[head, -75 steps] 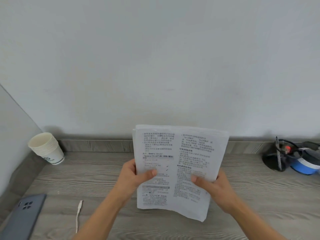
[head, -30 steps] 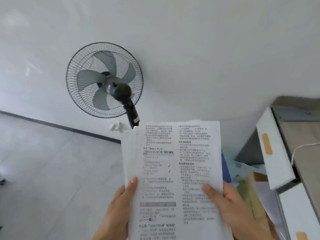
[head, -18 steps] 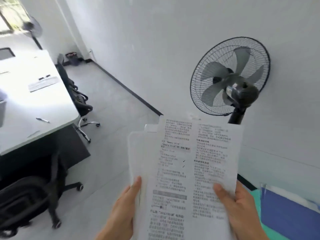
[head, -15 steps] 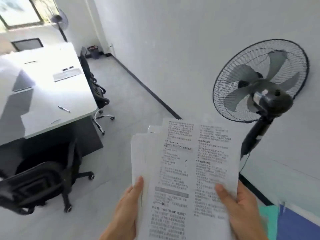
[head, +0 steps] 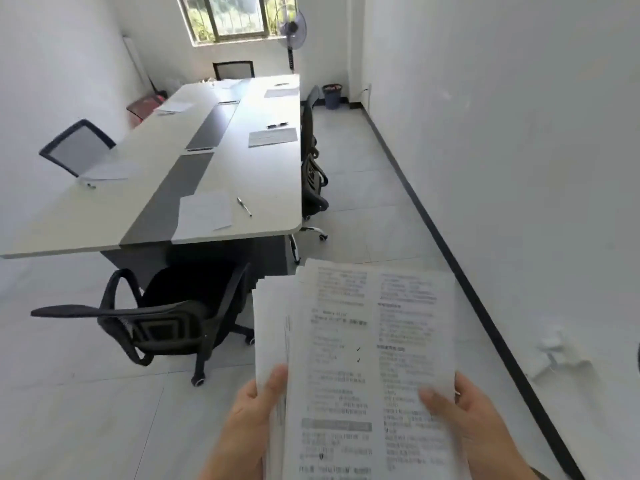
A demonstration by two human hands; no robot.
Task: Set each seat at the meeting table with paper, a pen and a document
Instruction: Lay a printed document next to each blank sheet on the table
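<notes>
White-walled meeting room with a tiled floor (head: 363,188). The left hand (head: 249,420) and right hand (head: 464,414) both have fingers clamped on the lower edges of a fanned stack of printed documents (head: 363,341), which is held over the floor, well apart from the surface (head: 266,174). Between them stands a black office chair (head: 173,323), and on the surface's near end a sheet of paper (head: 204,214) lies with a pen (head: 244,206) just beside it.

A standing fan (head: 293,29) beside the window (head: 235,15); a bin (head: 332,96) (dark, round) near it.

One head-worn view — looks forward and down, papers (head: 367,358) close, meeting table (head: 263,174) ahead-left
</notes>
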